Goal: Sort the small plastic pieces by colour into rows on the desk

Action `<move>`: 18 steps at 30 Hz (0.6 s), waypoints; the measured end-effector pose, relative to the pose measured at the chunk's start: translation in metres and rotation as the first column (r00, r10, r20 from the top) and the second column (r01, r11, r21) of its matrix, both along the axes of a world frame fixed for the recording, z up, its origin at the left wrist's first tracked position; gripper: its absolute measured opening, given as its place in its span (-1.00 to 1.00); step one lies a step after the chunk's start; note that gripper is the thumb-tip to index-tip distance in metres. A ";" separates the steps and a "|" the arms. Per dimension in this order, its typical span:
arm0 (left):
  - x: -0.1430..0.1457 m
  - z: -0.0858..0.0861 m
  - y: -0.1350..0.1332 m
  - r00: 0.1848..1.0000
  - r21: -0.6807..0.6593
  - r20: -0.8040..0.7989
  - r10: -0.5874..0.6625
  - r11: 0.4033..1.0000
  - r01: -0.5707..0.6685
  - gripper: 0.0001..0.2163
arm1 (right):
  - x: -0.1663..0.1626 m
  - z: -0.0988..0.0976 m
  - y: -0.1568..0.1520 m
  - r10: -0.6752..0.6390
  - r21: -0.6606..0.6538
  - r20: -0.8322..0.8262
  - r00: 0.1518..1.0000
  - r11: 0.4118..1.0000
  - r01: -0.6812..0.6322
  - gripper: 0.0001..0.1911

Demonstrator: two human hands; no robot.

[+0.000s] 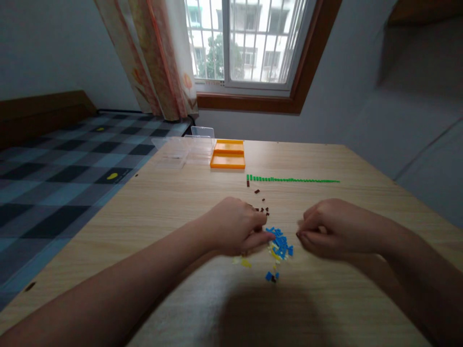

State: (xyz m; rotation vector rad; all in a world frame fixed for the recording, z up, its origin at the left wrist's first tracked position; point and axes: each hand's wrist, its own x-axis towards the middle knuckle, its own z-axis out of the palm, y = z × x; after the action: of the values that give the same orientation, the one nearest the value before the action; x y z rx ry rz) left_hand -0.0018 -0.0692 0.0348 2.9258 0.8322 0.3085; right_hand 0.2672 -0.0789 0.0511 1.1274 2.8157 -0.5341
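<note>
On the wooden table point(173, 212) a small heap of tiny blue and yellow bricks point(280, 246) lies between my hands. My left hand point(235, 225) rests knuckles-up at the heap's left edge, fingers curled in a pinch over pieces I cannot make out. My right hand point(331, 227) is curled shut just right of the heap, fingertips pressed together; what they hold is hidden. A few dark brown bricks point(261, 202) are scattered just beyond my left hand. A long straight row of green bricks point(292, 180) runs across the table farther back.
An orange tray point(227, 155) and clear plastic boxes point(183, 149) stand at the table's far left. A bed with a checked blue cover point(61, 173) lies to the left. A window and curtain are behind the table. Loose blue and yellow pieces point(271, 276) lie nearer me.
</note>
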 end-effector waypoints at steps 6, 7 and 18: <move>-0.011 -0.013 0.020 0.898 -0.059 0.387 0.208 0.978 -0.201 -0.58 | -0.018 -0.023 0.006 -0.031 0.230 -0.154 0.988 0.971 0.066 -0.71; -0.012 -0.015 0.023 0.879 -0.077 0.416 0.231 0.973 -0.219 -0.58 | -0.020 -0.025 0.004 -0.020 0.250 -0.183 0.983 0.966 0.066 -0.69; -0.013 -0.027 0.034 0.831 -0.173 0.442 0.339 0.941 -0.292 -0.56 | -0.024 -0.013 -0.017 0.309 -0.051 -0.393 0.866 0.933 -0.356 -0.72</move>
State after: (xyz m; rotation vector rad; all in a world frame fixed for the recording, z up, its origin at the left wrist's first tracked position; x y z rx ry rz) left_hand -0.0143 -0.0352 0.0074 2.4401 1.1944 0.9244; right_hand 0.2431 -0.0960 0.0377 0.5339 3.1433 -0.9639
